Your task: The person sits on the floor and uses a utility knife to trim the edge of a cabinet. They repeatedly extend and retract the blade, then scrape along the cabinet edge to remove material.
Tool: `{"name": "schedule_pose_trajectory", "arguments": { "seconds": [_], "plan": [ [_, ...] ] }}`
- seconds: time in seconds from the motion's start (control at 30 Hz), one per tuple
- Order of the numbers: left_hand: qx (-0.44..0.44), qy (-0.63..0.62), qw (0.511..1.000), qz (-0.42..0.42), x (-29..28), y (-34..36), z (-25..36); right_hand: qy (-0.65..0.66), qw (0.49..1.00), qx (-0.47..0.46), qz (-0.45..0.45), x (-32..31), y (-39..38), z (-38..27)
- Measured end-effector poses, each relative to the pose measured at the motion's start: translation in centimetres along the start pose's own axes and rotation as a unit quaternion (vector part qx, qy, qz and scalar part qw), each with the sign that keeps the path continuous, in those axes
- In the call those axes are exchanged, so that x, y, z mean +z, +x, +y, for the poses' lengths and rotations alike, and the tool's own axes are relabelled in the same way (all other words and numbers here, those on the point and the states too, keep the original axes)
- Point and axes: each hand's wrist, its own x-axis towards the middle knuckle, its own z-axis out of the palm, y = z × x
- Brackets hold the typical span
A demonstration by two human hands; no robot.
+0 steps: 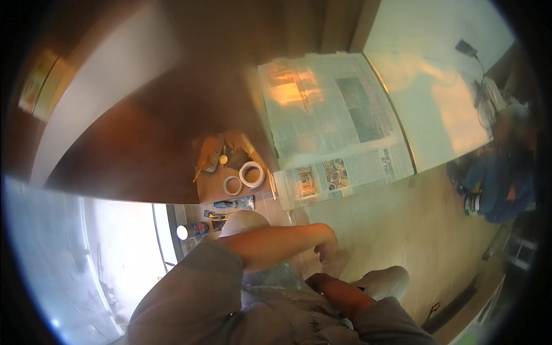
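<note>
My left forearm lies across my left knee, and my left hand (326,242) hangs loosely past it. Its bent fingers are a little apart, with nothing seen in them. My right hand (317,280) is low, near my right knee, dark and partly hidden, so its fingers cannot be made out. Ahead of my hands, taped newspaper sheets (328,121) cover a panel. Two rolls of tape, a larger white one (244,182) and a smaller one (227,191), lie on a brown board (215,183) to the left.
Tools and a small yellow round piece (223,160) lie beside the tape. A can with a white top (183,232) and a yellow-and-black tool (217,216) are by my left knee. At right, a person in blue (503,190) is near a tin (472,203). A pale panel (437,86) adjoins the newspaper.
</note>
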Motion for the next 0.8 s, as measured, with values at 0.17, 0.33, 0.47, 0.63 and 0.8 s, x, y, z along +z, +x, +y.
{"name": "schedule_pose_trajectory", "arguments": {
  "seconds": [0.17, 0.33, 0.47, 0.63, 0.8],
  "plan": [
    [0.023, -0.023, 0.999, -0.010, -0.4, -4.2, 3.5, 0.059, 0.994, -0.077, 0.042, 2.0, -0.8, 4.0],
    [0.050, -0.035, 0.998, -0.015, 0.7, -5.4, 1.9, 0.265, 0.960, -0.041, -0.078, 1.3, -1.6, 10.6],
    [-0.023, -0.085, 0.991, 0.097, 1.7, -5.1, 0.4, 0.315, 0.948, 0.015, -0.034, -4.9, -6.0, 14.2],
    [-0.058, -0.032, 0.990, 0.121, 3.0, -7.8, -0.8, 0.278, 0.954, -0.035, 0.104, -13.5, -14.9, 15.8],
    [-0.100, -0.123, 0.970, 0.184, 4.4, -9.6, -2.9, 0.307, 0.931, -0.073, 0.184, -20.6, -21.3, 10.2]
  ]
}}
